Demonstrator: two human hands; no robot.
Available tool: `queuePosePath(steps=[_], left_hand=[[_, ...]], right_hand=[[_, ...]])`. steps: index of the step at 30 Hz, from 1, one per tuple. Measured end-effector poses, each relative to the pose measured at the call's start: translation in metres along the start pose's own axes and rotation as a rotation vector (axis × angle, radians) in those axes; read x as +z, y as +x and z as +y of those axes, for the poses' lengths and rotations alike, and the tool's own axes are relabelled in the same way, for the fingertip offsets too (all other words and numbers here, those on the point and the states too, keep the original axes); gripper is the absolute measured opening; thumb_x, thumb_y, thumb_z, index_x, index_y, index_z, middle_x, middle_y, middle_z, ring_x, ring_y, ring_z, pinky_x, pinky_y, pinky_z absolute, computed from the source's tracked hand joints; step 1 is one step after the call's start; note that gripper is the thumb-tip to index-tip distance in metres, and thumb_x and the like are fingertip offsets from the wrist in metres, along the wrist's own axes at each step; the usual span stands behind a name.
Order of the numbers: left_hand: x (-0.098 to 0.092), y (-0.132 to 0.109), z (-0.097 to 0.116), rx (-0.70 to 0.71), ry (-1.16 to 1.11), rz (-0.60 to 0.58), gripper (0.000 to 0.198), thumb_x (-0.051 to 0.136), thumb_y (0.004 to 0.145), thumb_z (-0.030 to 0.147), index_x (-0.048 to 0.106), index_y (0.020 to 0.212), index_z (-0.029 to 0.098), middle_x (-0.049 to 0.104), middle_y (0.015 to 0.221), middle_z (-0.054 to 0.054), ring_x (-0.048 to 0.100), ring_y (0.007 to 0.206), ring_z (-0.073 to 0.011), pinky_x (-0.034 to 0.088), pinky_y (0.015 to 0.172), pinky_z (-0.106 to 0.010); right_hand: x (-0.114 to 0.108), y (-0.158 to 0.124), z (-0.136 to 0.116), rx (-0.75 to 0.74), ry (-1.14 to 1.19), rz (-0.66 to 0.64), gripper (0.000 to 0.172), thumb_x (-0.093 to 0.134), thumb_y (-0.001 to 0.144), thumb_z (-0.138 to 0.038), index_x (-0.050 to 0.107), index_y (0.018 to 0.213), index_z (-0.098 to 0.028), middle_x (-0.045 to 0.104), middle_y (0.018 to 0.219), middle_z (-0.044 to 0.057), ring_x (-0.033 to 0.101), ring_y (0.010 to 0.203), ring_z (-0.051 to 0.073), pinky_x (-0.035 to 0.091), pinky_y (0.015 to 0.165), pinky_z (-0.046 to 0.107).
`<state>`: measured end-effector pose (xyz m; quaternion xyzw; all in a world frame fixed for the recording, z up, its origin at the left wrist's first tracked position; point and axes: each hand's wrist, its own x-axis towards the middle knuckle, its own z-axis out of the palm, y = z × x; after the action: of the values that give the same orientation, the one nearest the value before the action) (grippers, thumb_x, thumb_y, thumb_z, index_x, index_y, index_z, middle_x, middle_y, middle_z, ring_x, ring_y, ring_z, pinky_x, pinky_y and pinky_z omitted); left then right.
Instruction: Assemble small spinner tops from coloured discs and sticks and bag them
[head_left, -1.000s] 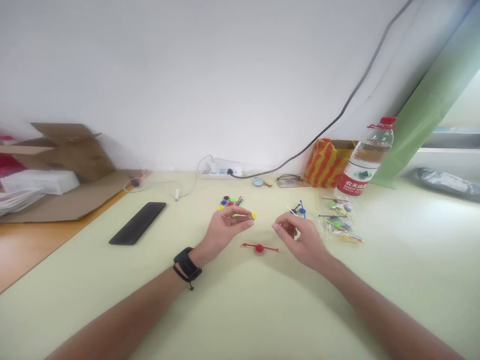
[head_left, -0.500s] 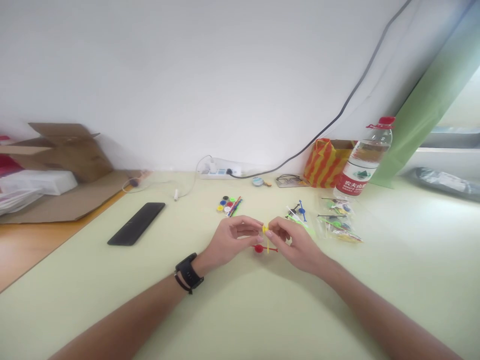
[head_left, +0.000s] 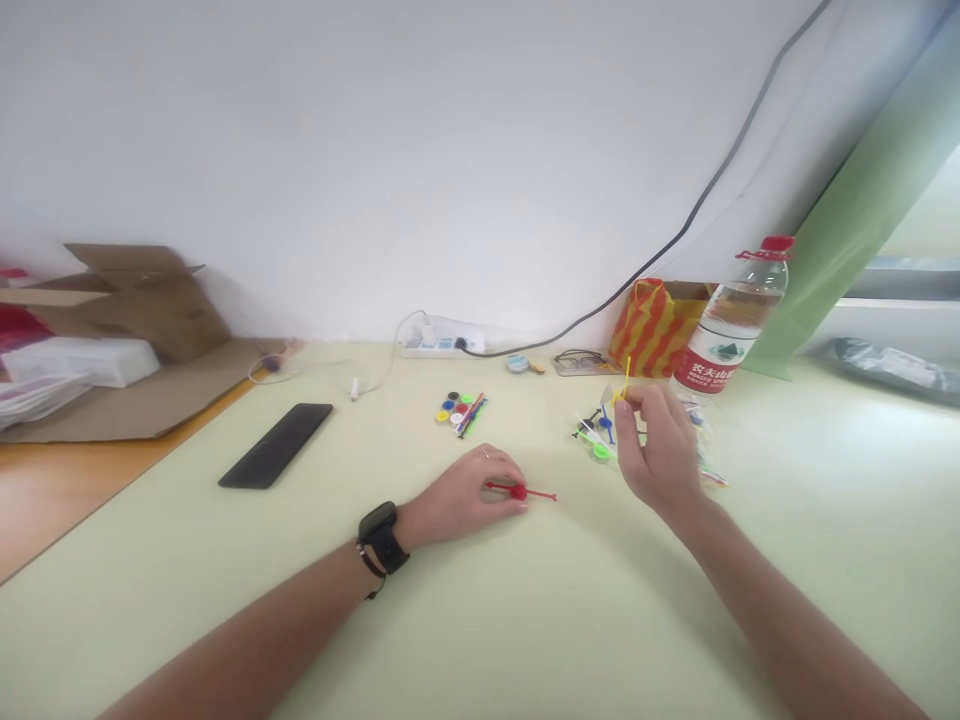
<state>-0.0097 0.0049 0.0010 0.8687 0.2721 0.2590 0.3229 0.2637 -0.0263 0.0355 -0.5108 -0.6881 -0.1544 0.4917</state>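
**Friend:** What are your hands doing?

**Me:** My right hand [head_left: 660,455] is pinching a thin yellow stick [head_left: 625,378] between thumb and fingers. They are closed tight on it and holding it upright above the counter [head_left: 525,620], over to the right, in front of the water bottle [head_left: 731,330]. My left hand [head_left: 465,495] is lying on the counter nearer the middle. Its fingers [head_left: 502,472] are curling down over the left end of the red spinner [head_left: 519,491].

**Friend:** Gripping it?

**Me:** I cannot tell whether they are pinching it or only resting on it. The red disc and the right tip of its stick are poking out past my fingertips.

**Friend:** What's lying around?

**Me:** Loose green and blue pieces [head_left: 600,440] are lying just left of my right hand, and clear packets [head_left: 709,472] are peeking out behind it. A little heap of coloured discs [head_left: 457,410] is sitting farther back, with a black phone [head_left: 275,445] off to the left.

**Friend:** What's worrying you?

**Me:** I'm holding the yellow stick by a sliver. If my pinch is loosening or twisting, I think it could flick out and drop among the loose pieces. My right hand is also hovering near the bottle, so a careless swing might tip it over. And the red spinner looks ready to skid on the smooth counter if my left fingers are pressing off-centre.
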Motion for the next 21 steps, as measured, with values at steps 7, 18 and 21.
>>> queuePosePath(steps=[7,18,21], left_hand=[[0.000,-0.001,0.000,-0.071,-0.100,0.061,0.021,0.075,0.088,0.037,0.076,0.104,0.023,0.073,0.105,-0.008,0.069,0.098,-0.0223,0.056,0.088,-0.032],[0.002,0.003,0.004,-0.162,-0.367,0.129,0.028,0.083,0.081,0.036,0.077,0.101,0.017,0.075,0.103,-0.011,0.071,0.093,-0.0229,0.059,0.090,-0.038],[0.003,0.004,0.003,-0.196,-0.479,0.164,0.032,0.085,0.079,0.038,0.076,0.101,0.016,0.074,0.105,-0.011,0.072,0.094,-0.0233,0.060,0.091,-0.038]], right_hand=[[0.019,-0.014,0.022,-0.149,-0.256,-0.484,0.024,0.051,0.102,-0.036,0.061,0.086,-0.021,0.066,0.082,0.008,0.058,0.081,0.026,0.038,0.073,0.038],[0.014,-0.015,-0.002,0.050,0.080,-0.522,0.021,0.050,0.102,-0.036,0.063,0.092,-0.022,0.065,0.078,0.003,0.060,0.069,0.018,0.041,0.066,0.032],[0.014,-0.019,-0.016,0.072,0.292,-0.625,0.021,0.055,0.101,-0.039,0.065,0.107,-0.023,0.069,0.089,0.005,0.063,0.078,0.020,0.047,0.069,0.033]])
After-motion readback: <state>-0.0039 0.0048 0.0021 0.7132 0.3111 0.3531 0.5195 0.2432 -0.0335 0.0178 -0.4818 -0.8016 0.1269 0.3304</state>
